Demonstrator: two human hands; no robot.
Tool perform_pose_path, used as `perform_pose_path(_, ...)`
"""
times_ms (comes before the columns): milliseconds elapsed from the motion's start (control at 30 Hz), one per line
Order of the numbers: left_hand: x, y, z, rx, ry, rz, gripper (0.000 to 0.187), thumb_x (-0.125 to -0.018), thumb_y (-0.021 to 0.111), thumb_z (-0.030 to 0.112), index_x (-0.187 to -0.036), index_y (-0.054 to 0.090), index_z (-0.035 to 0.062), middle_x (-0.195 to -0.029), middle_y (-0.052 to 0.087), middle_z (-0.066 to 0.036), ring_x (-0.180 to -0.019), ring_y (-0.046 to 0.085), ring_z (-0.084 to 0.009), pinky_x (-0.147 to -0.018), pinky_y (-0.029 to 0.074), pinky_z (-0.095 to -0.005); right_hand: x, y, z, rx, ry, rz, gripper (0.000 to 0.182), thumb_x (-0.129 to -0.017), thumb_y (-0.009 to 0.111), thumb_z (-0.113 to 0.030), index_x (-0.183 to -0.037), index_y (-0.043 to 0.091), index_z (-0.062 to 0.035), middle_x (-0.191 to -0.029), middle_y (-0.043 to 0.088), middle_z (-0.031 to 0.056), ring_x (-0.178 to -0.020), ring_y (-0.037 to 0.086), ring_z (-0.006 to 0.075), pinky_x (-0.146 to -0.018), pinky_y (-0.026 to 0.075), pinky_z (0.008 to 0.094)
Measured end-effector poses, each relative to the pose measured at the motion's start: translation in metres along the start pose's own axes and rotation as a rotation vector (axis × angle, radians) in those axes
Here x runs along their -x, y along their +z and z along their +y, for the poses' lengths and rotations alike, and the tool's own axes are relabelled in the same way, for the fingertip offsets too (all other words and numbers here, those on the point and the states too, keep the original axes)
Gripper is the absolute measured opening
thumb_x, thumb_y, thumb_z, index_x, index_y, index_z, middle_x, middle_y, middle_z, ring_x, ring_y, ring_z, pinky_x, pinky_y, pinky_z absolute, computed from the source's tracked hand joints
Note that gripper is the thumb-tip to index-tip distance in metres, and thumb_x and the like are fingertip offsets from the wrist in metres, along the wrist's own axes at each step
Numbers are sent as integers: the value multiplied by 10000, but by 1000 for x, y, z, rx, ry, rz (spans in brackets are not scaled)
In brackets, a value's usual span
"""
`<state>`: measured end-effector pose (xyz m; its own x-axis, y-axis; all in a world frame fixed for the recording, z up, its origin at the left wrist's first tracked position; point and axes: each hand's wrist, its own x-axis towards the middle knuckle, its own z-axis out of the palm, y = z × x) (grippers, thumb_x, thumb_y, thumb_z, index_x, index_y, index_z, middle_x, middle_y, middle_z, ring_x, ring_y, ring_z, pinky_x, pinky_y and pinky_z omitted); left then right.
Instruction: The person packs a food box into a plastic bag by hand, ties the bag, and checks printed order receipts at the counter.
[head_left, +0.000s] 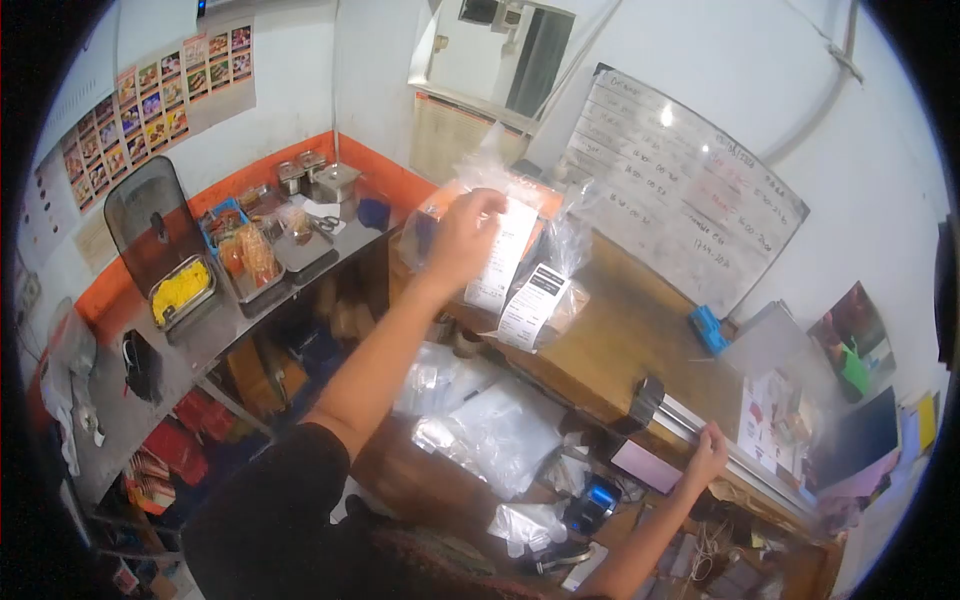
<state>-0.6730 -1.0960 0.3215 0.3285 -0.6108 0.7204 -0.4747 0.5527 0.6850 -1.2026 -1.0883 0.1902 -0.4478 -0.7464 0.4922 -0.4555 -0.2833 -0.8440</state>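
Note:
My left hand (468, 238) reaches over the far end of the wooden table, its fingers closed on a clear plastic bag (575, 225) with something orange inside. A long white receipt (502, 255) hangs right beside those fingers. Just below it, a second receipt (533, 307) with a black printed block lies against the clear plastic. Lower right, my right hand (708, 455) has its fingers curled at a long silver metal bar (745, 462) along the table's near edge. The fingertips are small here, but they appear to grip the bar.
Along the left wall, a metal counter (225, 335) carries a tray of yellow food (182, 292), packed food and scissors (325, 228). A whiteboard (680, 185) leans behind the wooden table (640, 300). Below are plastic bags (500, 430) and a small device with a blue screen (597, 500).

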Motion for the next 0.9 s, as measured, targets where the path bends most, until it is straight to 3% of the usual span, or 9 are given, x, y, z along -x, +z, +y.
perform_pose_path(67,-8,-13,-32,-22,-59,-17,235,-815,513,8,-1029,611,10,-991,659,-135,-949,615,-292,-865,470,-385,-1,0,2,-2,-13,1,106,-835,585,-12,-869,675,34,-1131,663,176,-1077,603,263,-993,414,362)
perform_pose_path(133,-6,-17,-42,-258,187,-94,263,-805,508,13,-1045,615,11,-1047,659,-156,-996,607,-326,-896,456,-422,1,-1,0,10,-21,-1,105,-836,586,-13,-868,677,30,-1129,664,172,-1077,600,261,-993,413,363)
perform_pose_path(233,-3,-17,-45,-327,242,-104,275,-797,514,8,-1051,617,8,-1043,657,-160,-999,601,-332,-906,450,-426,-2,-2,10,104,-80,17,119,-851,605,-29,-911,687,34,-1122,667,156,-1019,615,243,-973,437,362)
perform_pose_path(300,-4,-19,-47,-378,281,-108,266,-816,517,4,-1062,616,-11,-1080,645,-176,-1053,590,-330,-942,445,-414,-9,0,31,-105,130,11,152,-871,615,-46,-972,697,35,-1130,667,143,-998,621,213,-953,459,342)
perform_pose_path(467,2,-14,-62,-378,161,-128,290,-957,465,142,-1144,619,-18,-1148,634,-176,-1096,581,-281,-979,422,-371,17,-17,-18,21,-84,-131,222,-866,594,2,-1071,679,-14,-1223,646,106,-1157,577,227,-1021,417,343)
perform_pose_path(533,4,-10,-62,-464,203,-117,277,-954,481,133,-1144,632,0,-1127,647,-138,-1043,610,-247,-948,442,-353,47,-19,-19,-218,102,141,234,-844,575,40,-1045,681,-16,-1218,642,146,-1148,583,233,-1020,416,365)
perform_pose_path(567,-1,-10,-77,-409,274,-122,260,-951,482,118,-1132,636,12,-1107,652,-128,-1022,616,-240,-937,447,-346,64,-20,-13,-73,-146,184,241,-852,566,13,-1060,686,-8,-1156,668,128,-1049,596,168,-906,460,304)
perform_pose_path(600,-1,-9,-77,-446,297,-127,253,-947,479,102,-1127,634,11,-1103,654,-126,-1025,612,-234,-941,443,-339,80,-20,-10,-71,-199,179,233,-828,578,32,-1033,682,-4,-1140,668,128,-1081,600,200,-957,447,324)
perform_pose_path(900,-4,-13,-78,-454,229,-158,252,-937,462,48,-1118,630,-1,-1106,657,-124,-1057,600,-218,-965,427,-335,165,-24,50,-193,399,268,258,-815,536,34,-1056,627,41,-1062,665,109,-978,614,170,-897,461,294)
